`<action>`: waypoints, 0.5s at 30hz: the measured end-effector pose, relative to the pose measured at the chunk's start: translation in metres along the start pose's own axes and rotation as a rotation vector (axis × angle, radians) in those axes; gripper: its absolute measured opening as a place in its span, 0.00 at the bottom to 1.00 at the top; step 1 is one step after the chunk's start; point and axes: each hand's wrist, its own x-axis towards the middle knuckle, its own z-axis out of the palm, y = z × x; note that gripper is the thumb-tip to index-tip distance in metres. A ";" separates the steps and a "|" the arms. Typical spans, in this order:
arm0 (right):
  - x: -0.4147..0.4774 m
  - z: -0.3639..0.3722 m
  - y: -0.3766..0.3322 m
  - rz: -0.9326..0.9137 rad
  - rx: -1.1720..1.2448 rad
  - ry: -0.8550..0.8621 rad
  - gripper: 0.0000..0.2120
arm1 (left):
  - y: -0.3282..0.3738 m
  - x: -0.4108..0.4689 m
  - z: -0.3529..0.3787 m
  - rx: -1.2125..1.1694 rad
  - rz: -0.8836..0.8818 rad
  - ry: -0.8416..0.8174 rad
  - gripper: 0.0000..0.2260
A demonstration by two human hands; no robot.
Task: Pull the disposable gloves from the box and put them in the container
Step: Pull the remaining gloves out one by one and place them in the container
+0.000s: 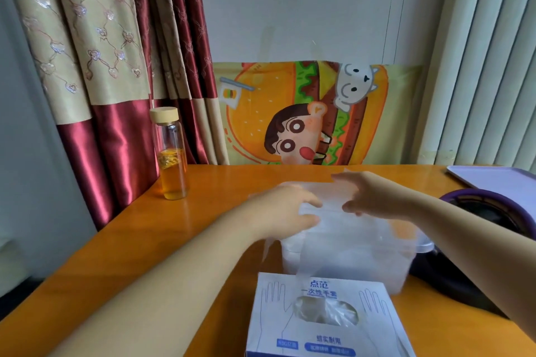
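Note:
A white and blue glove box (324, 319) lies at the near edge of the orange table, more clear film showing in its oval opening. Behind it stands a clear plastic container (400, 252). Above the container a thin clear disposable glove (330, 220) is stretched between both hands, and its lower end trails down toward the box. My left hand (281, 211) pinches the glove's left side. My right hand (374, 197) grips its right side. The glove is blurred and its outline is hard to trace.
A glass bottle (171, 153) with a wooden cap and amber liquid stands at the table's back left, beside red and beige curtains. A dark purple-rimmed object (493, 211) and a white tray (493, 180) sit at the right. A cartoon cloth (304, 113) hangs behind the table.

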 end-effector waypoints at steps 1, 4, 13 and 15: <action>0.000 0.000 0.005 0.020 -0.056 -0.013 0.34 | 0.004 0.009 0.003 0.051 -0.012 -0.100 0.20; 0.001 0.001 0.023 0.057 -0.271 -0.046 0.35 | 0.015 0.035 0.010 0.133 -0.079 -0.332 0.25; -0.011 0.005 0.027 0.064 -0.592 0.005 0.33 | 0.024 0.084 0.028 0.410 -0.131 -0.603 0.33; -0.008 0.003 0.024 -0.006 -0.577 0.141 0.26 | 0.021 0.093 0.035 0.463 -0.155 -0.636 0.37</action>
